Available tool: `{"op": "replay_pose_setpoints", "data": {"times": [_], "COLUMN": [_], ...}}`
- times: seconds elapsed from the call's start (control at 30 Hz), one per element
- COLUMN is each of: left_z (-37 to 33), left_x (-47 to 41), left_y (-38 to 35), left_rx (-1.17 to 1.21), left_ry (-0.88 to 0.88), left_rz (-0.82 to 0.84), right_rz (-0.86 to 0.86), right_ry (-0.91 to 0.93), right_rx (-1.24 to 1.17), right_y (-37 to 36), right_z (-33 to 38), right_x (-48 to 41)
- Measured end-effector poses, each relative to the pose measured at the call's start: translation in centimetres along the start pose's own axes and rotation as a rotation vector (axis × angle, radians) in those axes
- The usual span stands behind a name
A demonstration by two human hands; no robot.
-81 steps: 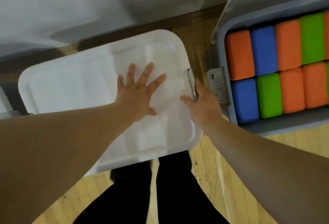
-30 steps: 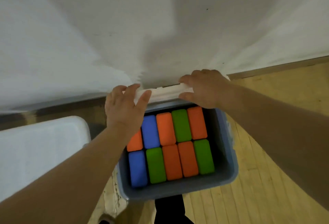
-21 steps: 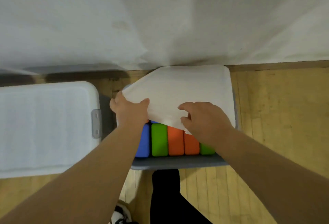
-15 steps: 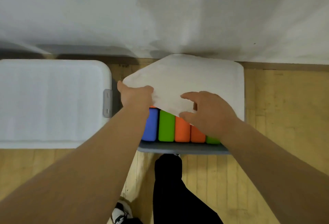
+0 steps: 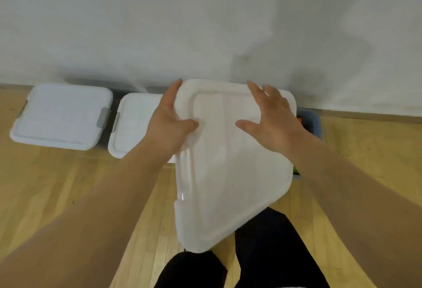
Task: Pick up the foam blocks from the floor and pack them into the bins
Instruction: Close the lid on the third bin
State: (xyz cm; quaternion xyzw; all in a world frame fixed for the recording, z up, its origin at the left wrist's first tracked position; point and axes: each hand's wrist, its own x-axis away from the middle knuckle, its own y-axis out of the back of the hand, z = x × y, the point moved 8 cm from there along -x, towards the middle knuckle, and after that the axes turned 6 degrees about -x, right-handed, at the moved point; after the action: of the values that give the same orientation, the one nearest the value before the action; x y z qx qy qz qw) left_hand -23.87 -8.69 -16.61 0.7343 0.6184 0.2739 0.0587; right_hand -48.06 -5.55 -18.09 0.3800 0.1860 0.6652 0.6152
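Now: close it up square

We hold the white lid [image 5: 228,162] tilted over the blue-grey bin [image 5: 311,124] at the right, by the far wall. Left hand [image 5: 169,125] clamps the lid's left edge, thumb on top. Right hand [image 5: 271,123] lies flat on top, fingers straight and spread. Foam blocks [image 5: 295,170] peek out inside the bin. To do it well, we probably line up the corners over the rim, lower the lid level, then press. Two lidded bins [image 5: 61,116] sit to the left.

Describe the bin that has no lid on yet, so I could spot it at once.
Three bins line the foot of the white wall. The blue-grey bin is the rightmost, mostly hidden behind the white lid, which the left hand grips and the right hand presses, tilted before it. Unlike the far-left bin and middle bin, both capped white, its rim is bare.
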Motion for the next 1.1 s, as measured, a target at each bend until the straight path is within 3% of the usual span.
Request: {"op": "replay_pose_setpoints", "data": {"times": [0.23, 0.43, 0.57, 0.7, 0.93, 1.1], "left_z": [-11.0, -12.2, -9.8, -7.9, -8.5, -3.4], "left_x": [11.5, 13.7, 11.0, 7.7, -0.7, -6.0], "left_y": [10.9, 12.3, 9.9, 3.7, -5.6, -10.4], "left_rx": [-0.006, -0.096, -0.243, -0.387, -0.336, -0.301], "left_ry": [-0.273, -0.286, -0.177, -0.063, 0.009, 0.138], "left_rz": [0.133, -0.051, -0.108, -0.08, -0.105, -0.048], "right_rz": [-0.111, -0.128, -0.241, -0.159, -0.039, -0.005], "right_ry": [0.29, 0.403, 0.383, 0.285, 0.211, 0.215], "right_rx": [0.043, 0.112, 0.125, 0.118, 0.162, 0.221], "right_y": [7.9, 10.6, 13.0, 14.4, 17.8, 15.5], "right_z": [12.9, 14.0, 11.1, 5.0, -3.4, -8.1], "right_x": [7.0, 10.2, 8.3, 4.7, -5.4, -11.7]}}
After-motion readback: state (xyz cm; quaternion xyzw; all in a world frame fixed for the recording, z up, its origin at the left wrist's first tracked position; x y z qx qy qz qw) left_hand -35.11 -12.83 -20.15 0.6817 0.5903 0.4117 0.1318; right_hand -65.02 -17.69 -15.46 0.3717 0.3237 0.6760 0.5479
